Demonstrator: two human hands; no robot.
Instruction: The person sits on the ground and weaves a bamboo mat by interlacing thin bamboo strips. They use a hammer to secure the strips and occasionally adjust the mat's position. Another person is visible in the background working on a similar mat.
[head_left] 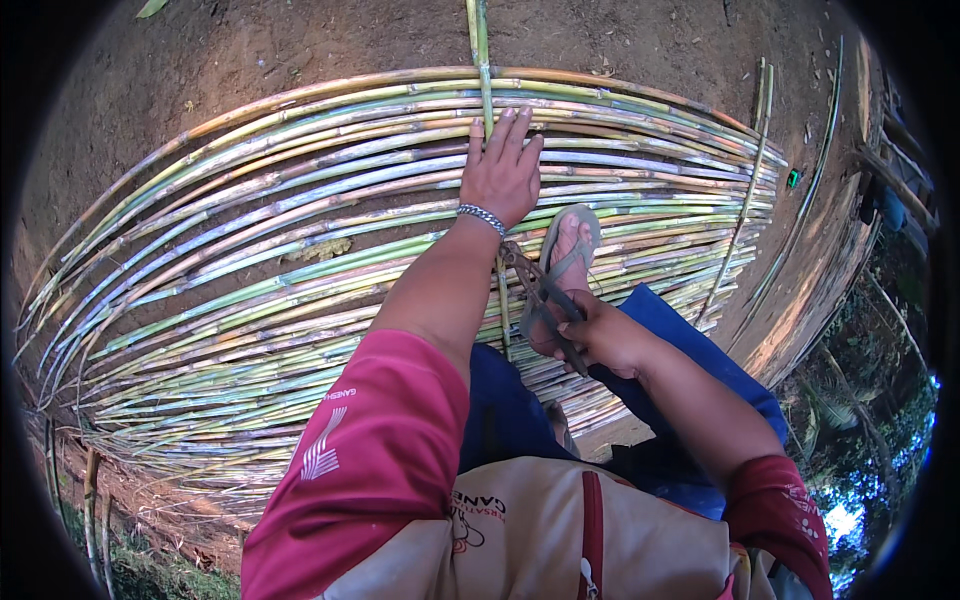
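My left hand [502, 168], with a metal bracelet on the wrist, lies flat with fingers spread on a panel of long bamboo canes [250, 250] laid side by side on the ground. Its fingertips touch a green cross cane [483, 70] that runs across the panel and away over the soil. My right hand [608, 335] is closed around the handles of rusty pliers [540, 290], whose jaws point toward the cross cane near my left wrist. My foot in a grey sandal [568, 250] rests on the canes beside the pliers.
Another thin cross cane [742, 200] runs over the panel at the right. Bare brown soil [300, 40] surrounds the panel. A small green object [793, 179] lies on the ground at the right. Wooden posts and plants [880, 180] stand beyond the right edge.
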